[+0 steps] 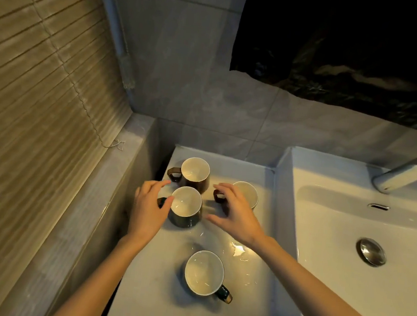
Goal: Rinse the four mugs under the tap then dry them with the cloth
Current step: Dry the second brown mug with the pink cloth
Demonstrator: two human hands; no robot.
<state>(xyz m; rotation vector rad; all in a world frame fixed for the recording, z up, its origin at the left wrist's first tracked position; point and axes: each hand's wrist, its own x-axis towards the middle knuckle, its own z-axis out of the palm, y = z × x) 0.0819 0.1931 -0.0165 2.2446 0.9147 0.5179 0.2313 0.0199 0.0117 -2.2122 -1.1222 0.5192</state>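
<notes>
Several mugs with pale insides stand upright on the white counter (153, 292) left of the sink. A brown mug (196, 172) is at the back, a dark green mug (186, 204) in front of it, a third mug (248, 193) to the right, and a dark mug (204, 272) nearest me with its handle to the right. My left hand (148, 208) is spread at the green mug's left side, thumb by its rim. My right hand (235, 211) hovers with fingers apart over the third mug's handle. No cloth is in view.
A white basin (345, 260) with a metal drain plug (371, 251) lies to the right. The chrome tap (407, 173) reaches over it from the upper right. Water drops shine on the counter. A blind covers the left wall, above a stone ledge.
</notes>
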